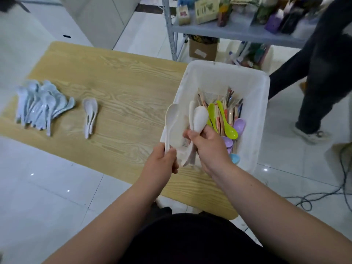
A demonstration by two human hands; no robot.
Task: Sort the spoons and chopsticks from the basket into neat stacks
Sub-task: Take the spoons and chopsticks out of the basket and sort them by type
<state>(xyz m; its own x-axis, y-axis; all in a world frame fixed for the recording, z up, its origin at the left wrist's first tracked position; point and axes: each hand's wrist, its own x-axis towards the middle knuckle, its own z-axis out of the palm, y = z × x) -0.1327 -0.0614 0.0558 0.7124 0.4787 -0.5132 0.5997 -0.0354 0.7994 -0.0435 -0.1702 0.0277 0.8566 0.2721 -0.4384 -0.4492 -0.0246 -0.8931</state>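
I watch the left hand (162, 161), fingers (172, 152) pinching a white spoon (171, 117) by its handle, right hand (208, 147) gripping a spoon bunch (200, 117) over the basket (228, 68), inside it chopsticks (221, 121), green spoons (230, 131), purple spoons (239, 125), blue pile (41, 105) and white stack (90, 113) apart on the bench (129, 82).

Readable text: none found | boxes (206, 9) on shelf (238, 33): printing is seen but is too blurred to be read | sticker (200, 52) on cardboard box (209, 47): no characters can be made out | wrapped chopsticks (231, 117) in basket (226, 67): red marks are seen, unreadable
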